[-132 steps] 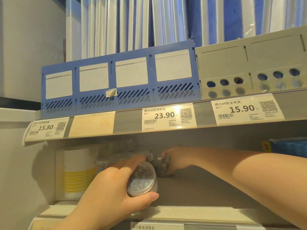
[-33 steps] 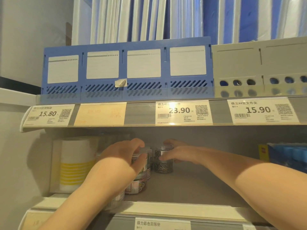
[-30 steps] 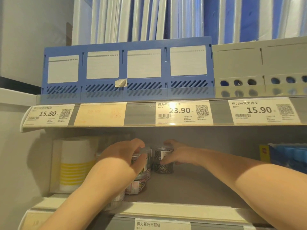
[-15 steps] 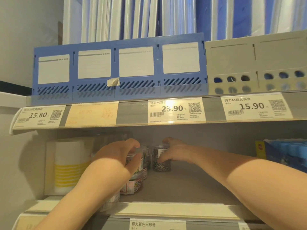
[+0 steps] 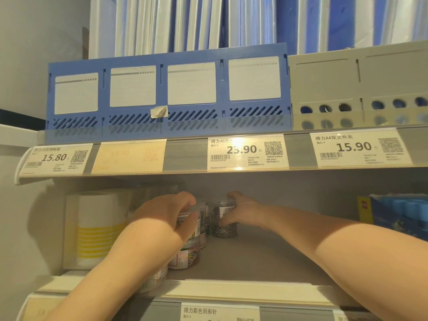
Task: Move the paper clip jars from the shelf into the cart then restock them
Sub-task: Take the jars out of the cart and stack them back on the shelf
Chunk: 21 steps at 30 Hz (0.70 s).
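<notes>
Noted the price rail (image 5: 185, 156) of the upper shelf overhanging both hands, leaving only a low slot for reaching in. Found the pale front lip (image 5: 243, 291) of the lower shelf crossing beneath both forearms. Recorded bare shelf floor (image 5: 259, 256) below and to the right of the right hand (image 5: 242, 210), open as far as the blue packs (image 5: 398, 214) well off to that hand's right. Observed tighter quarters at the left hand (image 5: 165, 210): a white box with yellow bands (image 5: 92, 228) just to its left, and further clear jars behind it, too deep in shadow to count. Logged the left hand curled down over the lid of the top paper clip jar (image 5: 193, 220), fingers hooked over the rim, grasping it. Found that jar seated on a stack, with a jar of coloured clips (image 5: 188, 256) directly below the hand and a front jar (image 5: 155, 278) nearer the lip, largely hidden by the left forearm. Logged the right hand deeper in, just right of the left hand, fingers bent round a clear jar of silver clips (image 5: 225, 224), gripping its upper half, base apparently standing on the shelf floor. Saw only a narrow gap between the two held jars. Noted, well above both hands, a blue file rack (image 5: 166, 93) with a grey rack (image 5: 359, 84) beside it.
</notes>
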{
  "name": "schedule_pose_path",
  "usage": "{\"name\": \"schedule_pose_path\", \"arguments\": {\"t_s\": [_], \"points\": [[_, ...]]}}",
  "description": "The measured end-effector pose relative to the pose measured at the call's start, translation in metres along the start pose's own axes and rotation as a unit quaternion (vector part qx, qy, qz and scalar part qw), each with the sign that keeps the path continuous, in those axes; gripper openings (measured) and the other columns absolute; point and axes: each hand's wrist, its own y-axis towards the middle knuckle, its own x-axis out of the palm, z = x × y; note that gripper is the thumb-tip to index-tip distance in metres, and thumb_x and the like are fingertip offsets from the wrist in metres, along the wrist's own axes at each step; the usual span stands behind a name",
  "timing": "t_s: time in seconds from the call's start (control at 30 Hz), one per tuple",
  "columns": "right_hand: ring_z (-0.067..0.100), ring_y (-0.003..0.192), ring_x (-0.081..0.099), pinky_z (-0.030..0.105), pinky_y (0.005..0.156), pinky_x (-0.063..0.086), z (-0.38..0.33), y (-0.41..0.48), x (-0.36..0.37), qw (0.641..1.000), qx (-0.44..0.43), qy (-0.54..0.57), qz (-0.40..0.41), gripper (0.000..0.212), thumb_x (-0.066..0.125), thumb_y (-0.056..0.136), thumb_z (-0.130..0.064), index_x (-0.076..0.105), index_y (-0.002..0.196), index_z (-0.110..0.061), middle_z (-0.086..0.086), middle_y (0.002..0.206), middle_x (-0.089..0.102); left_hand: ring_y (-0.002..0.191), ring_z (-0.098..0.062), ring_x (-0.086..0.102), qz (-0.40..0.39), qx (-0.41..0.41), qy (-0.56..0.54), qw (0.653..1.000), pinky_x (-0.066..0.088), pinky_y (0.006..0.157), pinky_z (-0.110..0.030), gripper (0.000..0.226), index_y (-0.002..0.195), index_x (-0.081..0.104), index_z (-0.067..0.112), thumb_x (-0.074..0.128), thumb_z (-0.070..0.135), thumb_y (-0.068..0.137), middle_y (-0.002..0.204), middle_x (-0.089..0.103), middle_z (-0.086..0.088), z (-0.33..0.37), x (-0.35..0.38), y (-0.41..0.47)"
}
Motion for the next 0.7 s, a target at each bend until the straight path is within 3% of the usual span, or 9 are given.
{"name": "schedule_pose_path", "arguments": {"t_s": [0.13,0.3,0.37,0.57,0.63,0.7], "points": [[0.017,0.114,0.047,0.021,0.089,0.039,-0.003,-0.001,-0.001,1.000,0.005,-0.008,-0.004,0.091,0.076,0.074,-0.026,0.022,0.146,-0.017,0.003,0.133,0.046,0.104,-0.005,0.054,-0.001,0.008,0.006,1.000,0.038,0.082,-0.019,0.027,0.118,0.050,0.035,0.044,0.040,0.092,0.112,0.060,0.016,0.000,0.000,0.001],[0.021,0.126,0.042,0.031,0.101,0.041,-0.008,-0.007,-0.004,0.999,0.033,-0.032,-0.020,0.104,0.079,0.070,-0.035,0.012,0.149,-0.017,0.003,0.143,0.038,0.106,-0.007,0.053,-0.028,0.012,0.035,0.999,0.041,0.088,-0.023,0.029,0.121,0.047,0.035,0.042,0.040,0.093,0.116,0.057,0.015,0.002,-0.003,0.002],[0.022,0.125,0.044,0.032,0.100,0.042,-0.016,-0.014,-0.009,0.998,0.049,-0.051,-0.004,0.104,0.080,0.068,-0.037,0.017,0.147,-0.014,0.003,0.140,0.041,0.107,-0.008,0.052,-0.041,0.009,0.045,0.998,0.041,0.089,-0.024,0.031,0.124,0.044,0.035,0.041,0.041,0.094,0.119,0.055,0.015,0.004,-0.006,0.003],[0.020,0.095,0.054,0.027,0.072,0.046,-0.048,-0.056,-0.036,0.981,0.044,-0.191,0.013,0.048,0.065,0.084,-0.031,0.048,0.122,-0.006,0.005,0.107,0.053,0.111,-0.009,0.053,-0.069,-0.008,0.042,0.997,0.042,0.093,-0.023,0.037,0.131,0.044,0.031,0.045,0.037,0.094,0.125,0.055,0.012,0.017,-0.019,0.006],[0.016,0.078,0.055,0.025,0.065,0.043,-0.052,-0.071,-0.045,0.973,0.031,-0.231,0.003,0.024,0.058,0.088,-0.030,0.060,0.098,-0.007,0.003,0.087,0.055,0.105,-0.011,0.056,-0.065,-0.011,0.046,0.997,0.045,0.089,-0.025,0.033,0.124,0.051,0.028,0.046,0.038,0.093,0.118,0.060,0.010,0.025,-0.023,0.004],[0.012,0.059,0.046,0.022,0.052,0.037,-0.051,-0.087,-0.053,0.969,0.031,-0.243,0.023,0.024,0.054,0.089,-0.025,0.053,0.069,-0.012,0.000,0.067,0.048,0.091,-0.012,0.059,-0.057,-0.005,0.068,0.996,0.048,0.081,-0.028,0.028,0.102,0.062,0.021,0.044,0.041,0.091,0.101,0.066,0.005,0.039,-0.027,-0.002]]}}
